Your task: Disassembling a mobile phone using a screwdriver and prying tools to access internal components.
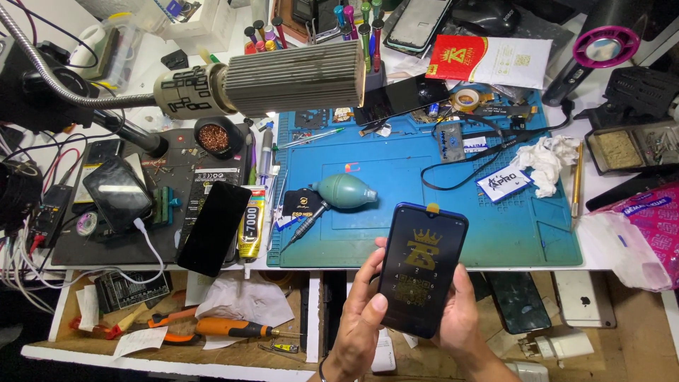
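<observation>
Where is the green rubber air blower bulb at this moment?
In the head view, the green rubber air blower bulb lies on the blue work mat, left of centre, just above the dark phone held in both hands.

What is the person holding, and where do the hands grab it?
A dark phone, held upright by its lower half: left hand on its left edge, right hand on its right edge.

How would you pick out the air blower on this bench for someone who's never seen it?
Start at the blue work mat covering the middle of the bench. Near its left-centre, just above the phone held in both hands, lies the air blower. It is the only rounded, teal-green rubber bulb there, tapering to a dark nozzle pointing down-left.
</observation>
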